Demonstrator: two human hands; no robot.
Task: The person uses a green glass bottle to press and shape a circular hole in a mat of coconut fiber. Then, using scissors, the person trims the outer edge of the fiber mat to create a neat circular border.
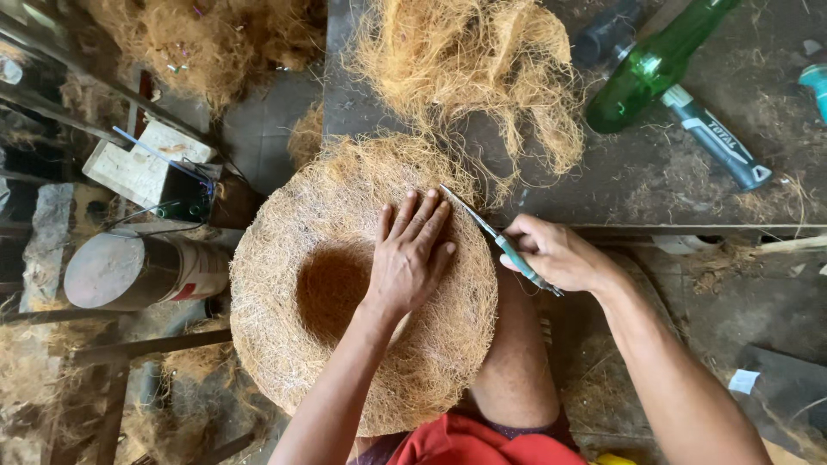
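**Fibre bowl trimmed at the bench edge**

At the bottom of the frame a red garment (469,443) and a bare knee (515,362) sit under the work, the knee just right of the fibre bowl (284,344). The bowl, a round shape of coarse tan fibre with a dark hollow at centre, fills the middle of the frame; its upper rim overlaps the front edge of the dark bench (672,185).

The left hand (409,258) lies flat on the bowl's upper right wall, fingers spread and pressing the fibre. The right hand (560,257), just beside it to the right, has its fingers curled tight round the teal handles of a pair of scissors (495,237), whose thin blades point up-left and reach the bowl's rim near the left fingertips. Whether the blades are parted cannot be told.

Room is tight: left of the bowl stand a tipped metal can (138,271) and a pale block (142,168) among dark bars. Beyond the rim a heap of loose fibre (469,69) covers the bench at top centre. At the upper right lie a green bottle (659,65), cut off by the frame, and a grey-handled tool (719,142) partly under it. More fibre at the upper left is blurred.
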